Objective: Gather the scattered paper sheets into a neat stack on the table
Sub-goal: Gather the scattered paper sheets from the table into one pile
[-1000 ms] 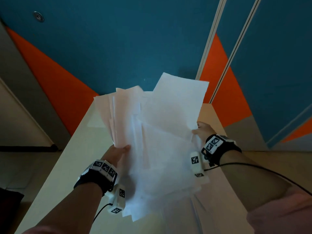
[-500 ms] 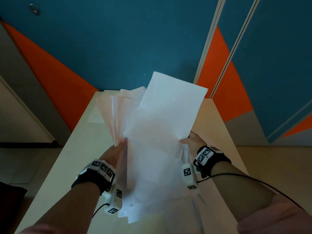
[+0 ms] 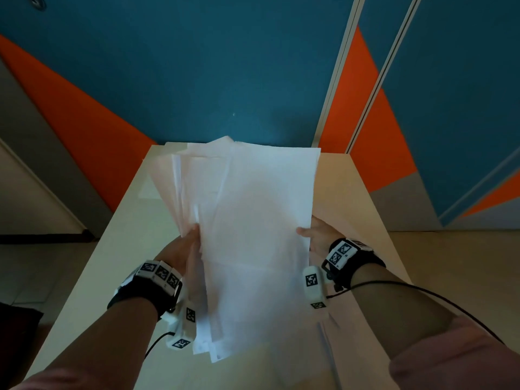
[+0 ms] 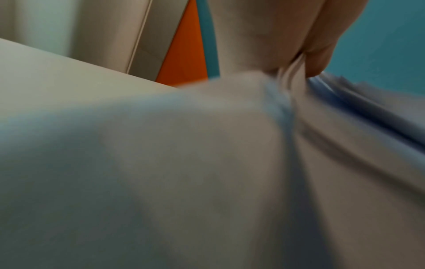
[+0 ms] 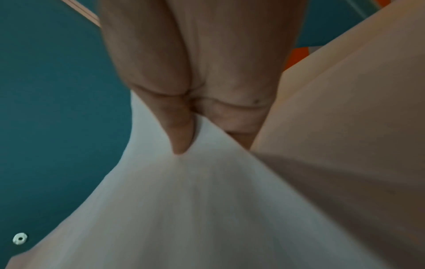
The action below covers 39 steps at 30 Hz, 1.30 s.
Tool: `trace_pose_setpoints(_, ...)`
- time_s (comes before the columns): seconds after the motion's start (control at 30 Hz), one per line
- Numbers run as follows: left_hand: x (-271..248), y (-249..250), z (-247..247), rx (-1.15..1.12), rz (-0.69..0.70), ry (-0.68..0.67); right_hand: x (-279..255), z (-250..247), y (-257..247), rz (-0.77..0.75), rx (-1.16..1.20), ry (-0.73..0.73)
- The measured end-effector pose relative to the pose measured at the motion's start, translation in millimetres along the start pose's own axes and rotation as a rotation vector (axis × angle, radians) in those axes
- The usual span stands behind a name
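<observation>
Both hands hold a loose sheaf of white paper sheets (image 3: 253, 235) over the table.

The left hand (image 3: 180, 249) pinches its left edge, the right hand (image 3: 316, 235) its right edge, thumb on top; uneven sheets fan above the long cream table (image 3: 112, 263), before a teal-and-orange wall (image 3: 211, 66).

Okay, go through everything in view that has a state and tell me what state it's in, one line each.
paper sheets: gathered in a bundle, held above the table, edges still uneven.
left hand: grips the bundle's left edge.
right hand: pinches the right edge.
table: one sheet lies flat at its far left.
</observation>
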<state>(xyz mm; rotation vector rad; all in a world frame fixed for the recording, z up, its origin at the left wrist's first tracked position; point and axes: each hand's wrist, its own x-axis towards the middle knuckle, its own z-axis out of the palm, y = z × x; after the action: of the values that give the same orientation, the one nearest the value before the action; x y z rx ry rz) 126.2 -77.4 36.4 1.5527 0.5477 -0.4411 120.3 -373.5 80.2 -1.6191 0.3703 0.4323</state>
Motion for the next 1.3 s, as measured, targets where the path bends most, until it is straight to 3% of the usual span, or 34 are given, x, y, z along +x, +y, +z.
trace_pose_setpoints(0.17, -14, 9, 12, 0.121, 0.004, -0.010, 3, 11, 4, 0.010, -0.033, -0.086)
trace_pose_setpoints(0.37, -20, 19, 26, -0.192, -0.008, -0.132, 12, 13, 11, 0.003, 0.012, -0.066)
trace_pose_setpoints(0.47, -17, 17, 25, -0.095, -0.002, -0.199, 15, 10, 10, -0.007, 0.038, -0.062)
trace_pose_setpoints(0.53, -12, 13, 28, 0.087, -0.011, -0.138, 17, 10, 8, -0.019, -0.021, -0.091)
trace_pose_setpoints(0.63, 0, 4, 32, 0.265, 0.020, 0.069, 18, 8, 5, 0.007, -0.123, -0.166)
trace_pose_setpoints(0.73, 6, 3, 37, 0.350, 0.027, 0.222, 24, -9, 9, 0.076, -0.116, -0.067)
trace_pose_setpoints(0.9, 14, -2, 29, 0.360, 0.006, 0.280, 38, -74, 39, 0.176, -0.561, 0.350)
trace_pose_setpoints(0.97, 14, -3, 26, 0.388, -0.012, 0.301, 39, -100, 52, 0.267, -0.715, 0.373)
trace_pose_setpoints(1.1, 15, -10, 19, 0.386, -0.036, 0.338, 44, -132, 67, 0.327, -0.759, 0.454)
trace_pose_setpoints(1.3, 14, -17, 9, 0.355, -0.073, 0.358, 55, -139, 74, 0.409, -0.921, 0.344)
